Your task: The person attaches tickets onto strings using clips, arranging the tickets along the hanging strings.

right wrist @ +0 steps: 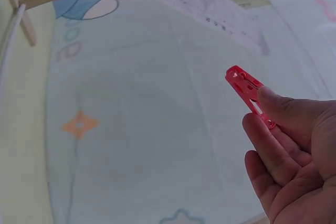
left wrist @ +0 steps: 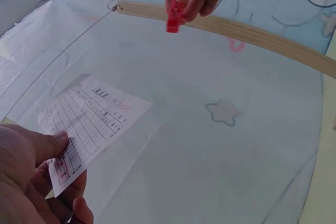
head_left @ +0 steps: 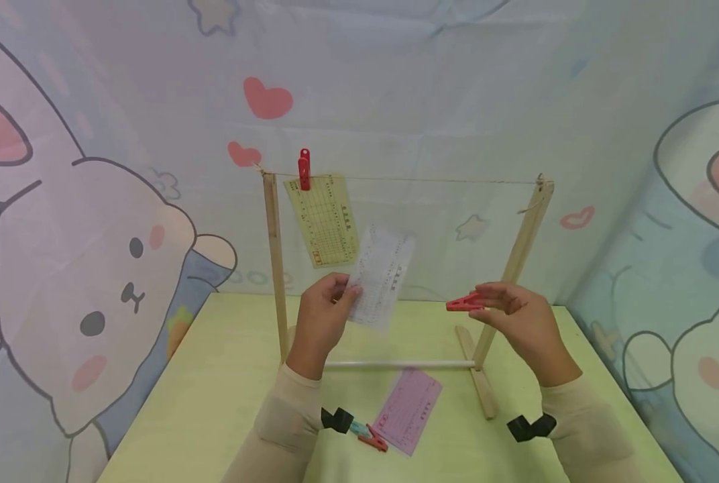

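Observation:
My left hand [head_left: 322, 318] pinches the lower left edge of a white printed form [head_left: 385, 272], thumb on its face. In the left wrist view the sheet shows ruled lines and red print. Off to the right, my right hand [head_left: 519, 325] holds a red clothespin [right wrist: 245, 88] between thumb and fingers, its nose pointing left toward the sheet. Behind the white form, a yellow form [head_left: 329, 225] hangs from a string [head_left: 422, 179] by another red clothespin [head_left: 304, 171]. The white form stays below the string and overlaps the yellow one's edge in the head view.
Two wooden posts, left [head_left: 275, 261] and right [head_left: 525, 235], carry the string; a white rod [head_left: 402, 364] joins them low down. On the yellow-green table [head_left: 227, 389] lie a pink form [head_left: 409, 410], a red clothespin [head_left: 373, 441] and a teal clothespin [head_left: 360, 429] near my left wrist.

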Action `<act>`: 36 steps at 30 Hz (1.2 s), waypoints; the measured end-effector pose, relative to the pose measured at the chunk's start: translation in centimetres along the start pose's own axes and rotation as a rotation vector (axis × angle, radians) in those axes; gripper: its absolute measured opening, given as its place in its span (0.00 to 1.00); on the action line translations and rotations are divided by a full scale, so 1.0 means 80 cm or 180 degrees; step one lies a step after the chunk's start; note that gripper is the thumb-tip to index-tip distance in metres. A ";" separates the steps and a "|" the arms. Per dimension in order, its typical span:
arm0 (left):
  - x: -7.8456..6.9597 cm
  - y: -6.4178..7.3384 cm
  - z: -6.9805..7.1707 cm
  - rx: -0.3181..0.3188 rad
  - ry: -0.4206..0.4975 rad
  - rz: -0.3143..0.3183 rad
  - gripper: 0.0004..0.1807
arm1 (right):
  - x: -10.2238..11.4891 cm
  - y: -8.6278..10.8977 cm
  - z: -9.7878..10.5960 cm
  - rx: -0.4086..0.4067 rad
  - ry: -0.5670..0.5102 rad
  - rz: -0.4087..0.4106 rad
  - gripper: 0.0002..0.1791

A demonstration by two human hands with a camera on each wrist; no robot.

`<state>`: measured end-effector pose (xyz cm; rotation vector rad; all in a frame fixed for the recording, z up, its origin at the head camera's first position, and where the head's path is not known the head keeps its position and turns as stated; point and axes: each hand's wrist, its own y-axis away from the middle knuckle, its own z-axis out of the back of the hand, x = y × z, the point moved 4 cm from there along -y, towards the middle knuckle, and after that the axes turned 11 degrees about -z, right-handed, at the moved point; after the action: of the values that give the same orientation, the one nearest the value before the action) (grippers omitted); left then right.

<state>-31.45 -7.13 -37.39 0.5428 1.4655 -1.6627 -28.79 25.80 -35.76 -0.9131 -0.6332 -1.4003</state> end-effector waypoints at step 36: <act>-0.023 -0.055 -0.003 -0.0314 0.1065 0.0274 0.07 | 0.365 -0.116 0.014 0.0410 0.1485 0.0888 0.04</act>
<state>-33.99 -6.44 -33.43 0.8475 1.7260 -1.4731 -34.76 11.39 -9.32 -0.5203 -0.2278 -1.2443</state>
